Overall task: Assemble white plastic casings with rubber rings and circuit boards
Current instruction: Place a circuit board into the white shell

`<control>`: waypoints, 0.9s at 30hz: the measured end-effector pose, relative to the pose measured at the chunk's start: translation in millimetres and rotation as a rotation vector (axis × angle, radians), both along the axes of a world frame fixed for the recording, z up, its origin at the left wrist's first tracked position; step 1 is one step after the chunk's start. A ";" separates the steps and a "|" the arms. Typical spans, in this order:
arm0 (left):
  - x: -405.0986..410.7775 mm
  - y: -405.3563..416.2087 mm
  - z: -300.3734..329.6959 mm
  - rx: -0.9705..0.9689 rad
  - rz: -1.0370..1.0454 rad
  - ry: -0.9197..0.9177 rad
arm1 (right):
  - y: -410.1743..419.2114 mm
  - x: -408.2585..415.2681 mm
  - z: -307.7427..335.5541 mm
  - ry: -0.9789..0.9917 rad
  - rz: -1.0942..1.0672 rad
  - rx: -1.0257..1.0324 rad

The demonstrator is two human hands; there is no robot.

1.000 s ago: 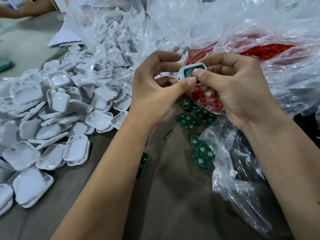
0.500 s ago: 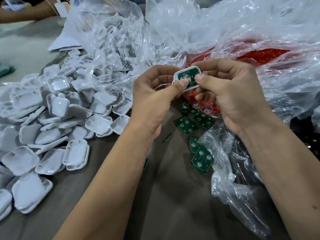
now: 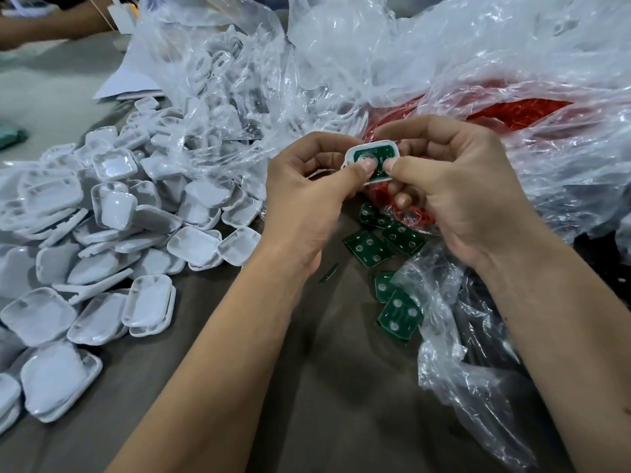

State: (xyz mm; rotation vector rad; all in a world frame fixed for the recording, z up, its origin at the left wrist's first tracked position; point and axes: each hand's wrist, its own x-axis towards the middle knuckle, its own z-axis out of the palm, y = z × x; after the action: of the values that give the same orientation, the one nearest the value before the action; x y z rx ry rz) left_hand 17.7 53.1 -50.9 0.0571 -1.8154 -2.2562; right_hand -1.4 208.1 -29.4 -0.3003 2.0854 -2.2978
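Both hands hold one white casing [image 3: 382,146] with a green circuit board [image 3: 370,155] seated inside it, facing me. My left hand [image 3: 307,199] grips its left side, thumb pressing on the board. My right hand [image 3: 454,186] grips the right side, its thumb also on the board. Below the hands, several loose green circuit boards [image 3: 368,247] lie on the brown table. Red rubber rings [image 3: 519,110] fill a clear bag behind my right hand. Whether a ring sits in the held casing cannot be seen.
A large heap of white casings [image 3: 112,213] covers the table's left side, spilling from a clear plastic bag [image 3: 218,80]. Crumpled clear plastic [image 3: 461,336] lies at right over dark items. Another person's arm [image 3: 51,25] shows at the top left.
The casing has tilted so the board faces me more fully. Both thumbs have moved onto the board. The hands have dropped slightly.
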 end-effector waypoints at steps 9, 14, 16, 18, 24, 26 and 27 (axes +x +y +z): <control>-2.3 -4.4 0.4 0.377 -0.179 -0.108 | -7.9 6.3 3.7 -0.107 -0.047 -0.132; 0.2 0.7 0.5 0.592 -0.386 -0.113 | -6.4 10.0 12.1 -0.169 -0.014 -0.288; -1.3 -0.6 0.6 0.588 -0.423 -0.105 | -6.7 11.4 14.3 -0.158 -0.013 -0.280; -3.0 -3.1 0.8 0.570 -0.475 -0.104 | -6.9 12.4 14.6 -0.109 -0.002 -0.222; -3.3 -8.4 3.8 0.742 -0.529 -0.187 | -4.4 12.9 11.5 0.270 -0.120 0.014; -3.3 -9.2 5.1 0.755 -0.566 -0.198 | -5.0 13.1 12.8 0.393 -0.171 0.057; -3.3 -9.6 5.7 0.741 -0.594 -0.194 | -5.3 13.0 13.7 0.434 -0.190 0.081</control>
State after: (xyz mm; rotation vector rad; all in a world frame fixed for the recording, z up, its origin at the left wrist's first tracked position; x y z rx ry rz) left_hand 14.4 43.5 -45.2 -0.1584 -1.0379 -3.3378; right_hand 11.6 202.8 -15.6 -0.6809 2.4943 -2.4162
